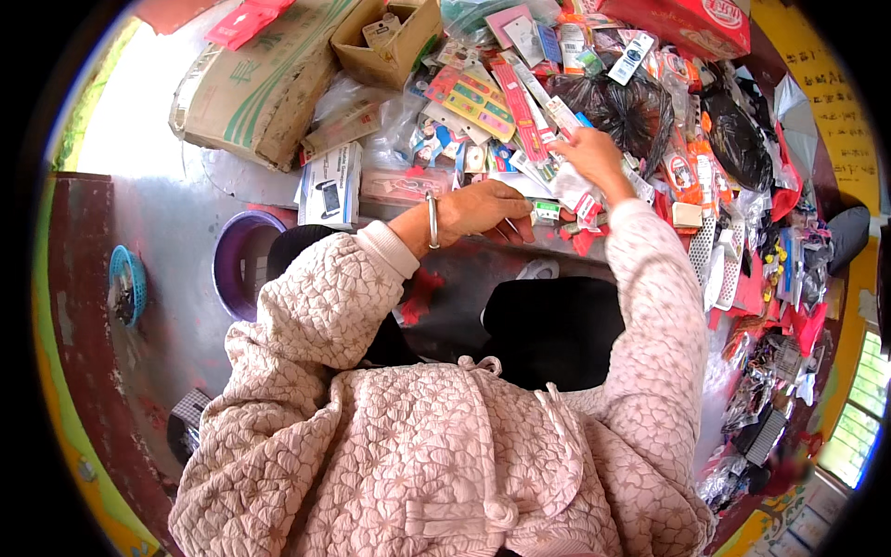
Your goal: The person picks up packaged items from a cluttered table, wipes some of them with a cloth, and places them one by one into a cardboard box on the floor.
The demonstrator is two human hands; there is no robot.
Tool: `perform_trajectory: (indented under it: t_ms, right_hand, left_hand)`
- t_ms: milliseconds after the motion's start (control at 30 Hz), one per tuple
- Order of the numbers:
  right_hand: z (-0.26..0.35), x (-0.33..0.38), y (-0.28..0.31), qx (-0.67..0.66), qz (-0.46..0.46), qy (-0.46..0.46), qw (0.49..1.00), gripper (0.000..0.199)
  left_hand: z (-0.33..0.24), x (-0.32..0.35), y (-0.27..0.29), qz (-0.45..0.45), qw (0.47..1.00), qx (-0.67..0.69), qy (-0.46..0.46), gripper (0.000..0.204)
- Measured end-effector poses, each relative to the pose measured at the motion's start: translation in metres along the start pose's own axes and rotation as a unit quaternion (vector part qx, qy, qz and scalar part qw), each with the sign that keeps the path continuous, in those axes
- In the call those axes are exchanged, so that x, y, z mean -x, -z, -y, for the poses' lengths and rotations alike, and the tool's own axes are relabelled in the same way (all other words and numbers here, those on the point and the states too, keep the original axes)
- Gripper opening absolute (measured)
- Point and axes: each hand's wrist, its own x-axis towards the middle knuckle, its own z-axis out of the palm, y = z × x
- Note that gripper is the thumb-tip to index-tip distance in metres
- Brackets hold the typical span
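My left hand [483,212], with a silver bangle at its wrist, hovers at the near edge of the pile. Its fingers hang loosely apart and nothing shows in them. Close to its fingertips is a small green and white box [546,210]. Over the pile, my right hand [594,160] has its thumb and fingers closed at the lower end of a narrow white package [562,115]; the fingers partly cover the contact. Left of that lie long red packages [520,110] and a yellow card of colourful pieces [478,102]. A black plastic bag [620,110] sits just beyond the right hand.
At the far left lies a large cardboard carton [255,79], with a small open box [385,45] beside it. A white and blue box [330,190] stands near a purple basin [243,243]. A blue basket [127,283] is farther left. Mixed packets line the right side.
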Motion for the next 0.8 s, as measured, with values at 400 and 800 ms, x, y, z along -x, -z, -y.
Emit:
perform_trajectory:
  t_ms: [400, 800]
  right_hand:
    - [0.029, -0.048, -0.086, 0.158, -0.016, 0.091, 0.983, 0.018]
    - [0.002, 0.013, -0.006, -0.573, 0.196, -0.029, 0.795, 0.024]
  left_hand:
    - [0.000, 0.013, 0.013, 0.017, 0.999, -0.005, -0.035, 0.024]
    - [0.002, 0.007, 0.029, -0.124, 0.974, 0.155, -0.110, 0.020]
